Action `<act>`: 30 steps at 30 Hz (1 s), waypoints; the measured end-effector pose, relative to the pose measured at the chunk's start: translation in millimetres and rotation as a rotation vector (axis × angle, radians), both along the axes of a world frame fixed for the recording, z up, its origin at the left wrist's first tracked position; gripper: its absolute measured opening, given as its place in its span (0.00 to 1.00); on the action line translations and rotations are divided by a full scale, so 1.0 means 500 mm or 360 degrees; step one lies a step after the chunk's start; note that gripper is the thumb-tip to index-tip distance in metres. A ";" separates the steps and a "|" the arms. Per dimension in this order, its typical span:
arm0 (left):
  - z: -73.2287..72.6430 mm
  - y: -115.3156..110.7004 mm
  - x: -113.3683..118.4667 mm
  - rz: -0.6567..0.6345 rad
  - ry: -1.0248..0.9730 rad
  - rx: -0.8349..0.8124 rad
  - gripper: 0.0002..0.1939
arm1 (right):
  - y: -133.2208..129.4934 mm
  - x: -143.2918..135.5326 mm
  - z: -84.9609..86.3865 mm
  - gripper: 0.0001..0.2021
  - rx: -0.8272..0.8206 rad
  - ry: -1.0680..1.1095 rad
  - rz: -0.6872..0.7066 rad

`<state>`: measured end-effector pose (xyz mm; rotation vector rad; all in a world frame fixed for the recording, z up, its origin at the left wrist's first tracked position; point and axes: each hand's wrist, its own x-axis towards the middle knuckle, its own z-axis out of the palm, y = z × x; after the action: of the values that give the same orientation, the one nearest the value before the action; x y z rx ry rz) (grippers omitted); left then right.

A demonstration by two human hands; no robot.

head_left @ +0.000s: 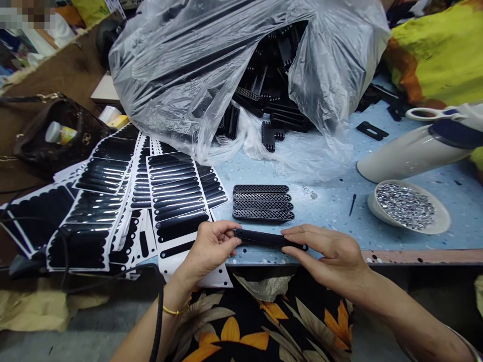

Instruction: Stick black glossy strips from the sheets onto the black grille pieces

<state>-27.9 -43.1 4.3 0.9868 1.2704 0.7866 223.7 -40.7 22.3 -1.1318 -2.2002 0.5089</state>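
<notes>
Both hands hold a long black strip-shaped piece with rounded ends, just above the table's front edge. My left hand pinches its left end between thumb and fingers. Around its right end, my right hand has closed thumb and fingertips. Right behind it, several black bars with a lattice face lie side by side. To the left are sheets of glossy black strip stickers on white backing, the front one partly under my left forearm.
A large clear plastic bag full of black plastic parts stands at the back. On the right are a white bowl of small metal pieces, a pale bottle lying tilted, and scissors. A dark handbag sits far left.
</notes>
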 end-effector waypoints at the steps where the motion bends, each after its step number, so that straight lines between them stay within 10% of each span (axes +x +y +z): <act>1: 0.000 0.000 0.000 0.0001 -0.0002 -0.0005 0.14 | 0.000 -0.001 0.000 0.06 -0.0007 0.0003 0.0003; 30: -0.002 0.000 0.000 0.0015 0.0003 -0.0023 0.16 | 0.005 -0.017 -0.010 0.07 0.0223 -0.0019 0.0116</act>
<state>-28.0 -43.1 3.3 0.9706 1.2817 0.7829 215.4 -38.2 17.5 -0.9865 -2.2562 0.3727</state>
